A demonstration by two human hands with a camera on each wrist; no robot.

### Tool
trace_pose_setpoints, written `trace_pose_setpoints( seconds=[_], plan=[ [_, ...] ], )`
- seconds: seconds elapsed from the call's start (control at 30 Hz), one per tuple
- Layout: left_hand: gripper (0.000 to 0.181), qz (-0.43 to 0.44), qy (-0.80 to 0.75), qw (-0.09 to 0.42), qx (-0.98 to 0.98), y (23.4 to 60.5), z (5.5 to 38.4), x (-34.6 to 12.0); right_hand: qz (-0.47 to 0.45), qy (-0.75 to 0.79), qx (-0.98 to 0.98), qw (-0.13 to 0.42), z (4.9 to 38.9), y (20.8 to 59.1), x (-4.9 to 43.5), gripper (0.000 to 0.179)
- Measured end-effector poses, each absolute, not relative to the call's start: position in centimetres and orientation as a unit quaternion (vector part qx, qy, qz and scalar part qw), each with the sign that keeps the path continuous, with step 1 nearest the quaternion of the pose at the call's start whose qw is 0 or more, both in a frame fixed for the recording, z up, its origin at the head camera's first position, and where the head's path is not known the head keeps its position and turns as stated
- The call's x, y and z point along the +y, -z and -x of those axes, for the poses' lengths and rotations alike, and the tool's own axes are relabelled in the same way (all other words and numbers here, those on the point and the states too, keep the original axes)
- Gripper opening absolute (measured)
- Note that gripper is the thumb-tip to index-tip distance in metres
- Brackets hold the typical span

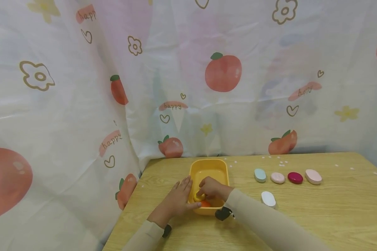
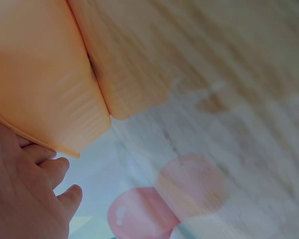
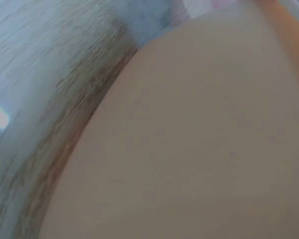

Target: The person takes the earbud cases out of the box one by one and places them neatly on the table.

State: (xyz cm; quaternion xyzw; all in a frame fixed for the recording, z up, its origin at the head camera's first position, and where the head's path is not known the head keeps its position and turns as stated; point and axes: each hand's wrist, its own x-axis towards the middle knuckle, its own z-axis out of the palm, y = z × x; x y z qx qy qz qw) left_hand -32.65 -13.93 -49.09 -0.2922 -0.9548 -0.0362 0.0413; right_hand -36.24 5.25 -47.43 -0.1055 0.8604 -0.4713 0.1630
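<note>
A yellow-orange plastic bin (image 1: 208, 162) stands on the wooden table in front of the person. My left hand (image 1: 177, 200) rests on its near left corner, fingers straight along the left rim and thumb over the front rim. In the left wrist view the left hand (image 2: 25, 189) lies against the rim of the bin (image 2: 50, 79). Inside the bin, my right hand (image 1: 212, 187) pinches a yellow rounded piece (image 1: 198, 198) with curled fingers. Beside that lies an orange piece (image 1: 205, 204), partly hidden by the bin's front wall. Forearm or wrist fills most of the right wrist view.
Right of the bin, a row holds a light blue oval piece (image 1: 260, 175), a pale pink one (image 1: 278, 177), a crimson one (image 1: 295, 178) and a pink one (image 1: 313, 176). A white oval piece (image 1: 268, 199) lies nearer the right sleeve. A printed curtain (image 1: 191, 69) hangs behind the table.
</note>
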Motion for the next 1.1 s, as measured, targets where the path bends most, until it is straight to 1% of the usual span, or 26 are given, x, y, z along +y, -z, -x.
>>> trace_pose_setpoints(
  seconds=[0.4, 0.6, 0.73, 0.9, 1.03, 1.1],
  plan=[
    [0.105, 0.294, 0.034, 0.041, -0.954, 49.1, 32.8, -14.0, 0.146, 0.43, 0.88, 0.138, 36.2, 48.0, 4.7, 0.044],
    [0.106, 0.291, 0.035, 0.036, -0.955, 49.2, 32.8, -14.0, 0.158, 0.418, 0.885, 0.134, 36.1, 48.0, 4.7, 0.038],
    [0.103, 0.289, 0.04, 0.031, -0.956, 49.2, 32.7, -14.0, 0.162, 0.408, 0.888, 0.135, 36.1, 48.0, 4.9, 0.032],
    [0.1, 0.287, 0.047, 0.026, -0.956, 49.1, 32.6, -13.9, 0.169, 0.427, 0.876, 0.146, 36.2, 48.1, 5.3, 0.029],
    [0.103, 0.286, 0.045, 0.029, -0.957, 49.0, 32.6, -13.9, 0.178, 0.456, 0.86, 0.145, 36.3, 48.3, 5.6, 0.026],
    [0.104, 0.287, 0.043, 0.032, -0.956, 49.1, 32.6, -13.9, 0.176, 0.468, 0.853, 0.147, 36.4, 48.4, 5.7, 0.027]
  ],
)
